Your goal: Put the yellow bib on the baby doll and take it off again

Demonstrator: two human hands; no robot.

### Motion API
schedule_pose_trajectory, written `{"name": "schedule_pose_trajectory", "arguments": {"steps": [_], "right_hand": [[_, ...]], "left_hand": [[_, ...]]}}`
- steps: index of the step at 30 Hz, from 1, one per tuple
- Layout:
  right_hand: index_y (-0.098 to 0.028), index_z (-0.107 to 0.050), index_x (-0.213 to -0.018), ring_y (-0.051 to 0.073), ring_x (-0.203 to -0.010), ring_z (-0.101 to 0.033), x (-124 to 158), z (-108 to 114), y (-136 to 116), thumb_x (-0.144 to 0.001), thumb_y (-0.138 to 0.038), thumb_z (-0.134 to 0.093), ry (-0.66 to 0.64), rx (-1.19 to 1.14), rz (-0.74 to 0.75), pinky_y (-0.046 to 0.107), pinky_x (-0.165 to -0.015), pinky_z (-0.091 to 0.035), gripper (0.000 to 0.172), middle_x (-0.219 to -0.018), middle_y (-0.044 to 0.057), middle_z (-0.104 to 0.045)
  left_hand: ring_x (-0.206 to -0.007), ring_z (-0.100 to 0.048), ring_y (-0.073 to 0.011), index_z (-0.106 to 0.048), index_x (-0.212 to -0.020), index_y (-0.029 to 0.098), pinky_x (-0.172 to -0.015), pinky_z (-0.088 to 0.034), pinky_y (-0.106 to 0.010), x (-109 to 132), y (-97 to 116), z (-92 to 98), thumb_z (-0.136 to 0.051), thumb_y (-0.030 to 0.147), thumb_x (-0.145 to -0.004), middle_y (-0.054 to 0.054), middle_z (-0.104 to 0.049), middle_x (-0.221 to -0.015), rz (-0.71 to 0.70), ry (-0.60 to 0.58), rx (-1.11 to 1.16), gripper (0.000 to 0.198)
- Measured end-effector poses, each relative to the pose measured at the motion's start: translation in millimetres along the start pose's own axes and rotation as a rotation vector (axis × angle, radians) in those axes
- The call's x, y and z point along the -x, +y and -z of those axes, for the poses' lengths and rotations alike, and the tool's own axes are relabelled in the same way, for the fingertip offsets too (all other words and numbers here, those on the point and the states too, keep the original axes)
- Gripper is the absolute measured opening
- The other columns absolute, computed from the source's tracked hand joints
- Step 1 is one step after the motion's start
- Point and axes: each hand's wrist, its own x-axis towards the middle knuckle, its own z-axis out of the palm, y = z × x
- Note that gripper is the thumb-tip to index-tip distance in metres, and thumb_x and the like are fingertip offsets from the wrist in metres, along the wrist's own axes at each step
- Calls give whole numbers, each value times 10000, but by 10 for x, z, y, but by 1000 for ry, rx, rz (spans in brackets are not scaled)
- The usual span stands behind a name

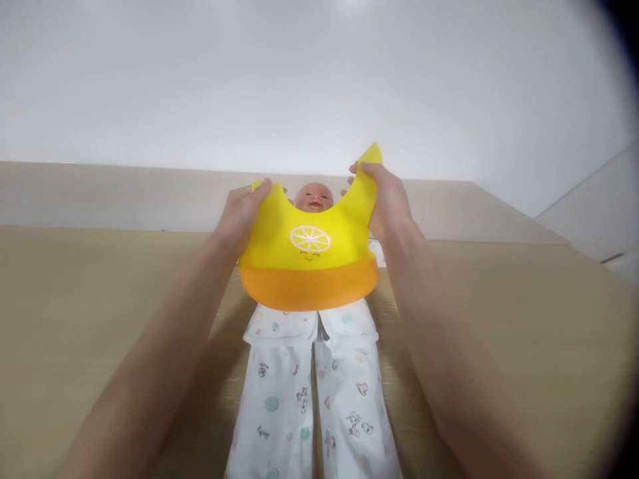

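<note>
Silicone bib [309,233], a single one, yellow with an orange catch pocket along its lower edge and a printed lemon slice above that, hangs in the air over a baby doll [314,197], held by both hands. At left, the left hand [239,213] pinches the bib's left strap, thumb on the front, fingers mostly hidden behind it. Next, the doll lies on its back, its head just beyond the bib's neck notch; the bib hides its neck and chest, and whether they touch is hard to make out. White printed pyjamas [312,399] cover its body, their two legs cut off by the bottom edge of the view. At right, the right hand [387,199] pinches the other strap near its tip, which sticks up above the fingers. One light wooden table [74,319] lies beneath the doll, with a beige ledge [124,199] behind it and a white wall [299,80] beyond.
</note>
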Motion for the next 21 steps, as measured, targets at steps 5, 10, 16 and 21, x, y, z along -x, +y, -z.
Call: {"name": "schedule_pose_trajectory", "arguments": {"steps": [5,10,16,21], "right_hand": [[-158,-592,-804,110,-594,-503,-71,21,173,-714,-236,-628,52,-21,-109,227,-538,-428,125,-674,-13,-520],[-150,-608,-807,109,-529,-492,-183,133,363,-670,-197,-655,136,-29,-194,225,-479,-385,153,-622,-30,-519],[-136,-585,-778,103,-545,-517,-257,241,560,-738,-195,-596,158,-115,-287,213,-504,-411,72,-638,-15,-563],[-159,-584,-780,135,-582,-562,-239,233,689,-720,-229,-607,48,-20,-368,237,-538,-443,96,-673,-2,-622]], "left_hand": [[-735,-669,-222,-703,-923,136,-659,-531,-314,-104,-240,6,-685,522,-706,-106,-709,-877,30,42,-9,443],[-654,-634,-189,-693,-907,141,-584,-495,-286,-167,-343,27,-708,464,-676,-78,-690,-823,151,94,-8,397],[-609,-627,-203,-656,-855,180,-534,-475,-295,-284,-461,57,-682,397,-686,-57,-680,-770,308,99,-62,276],[-633,-642,-218,-664,-876,165,-552,-504,-311,-436,-529,84,-643,324,-676,-60,-691,-786,452,-1,70,256]]}}
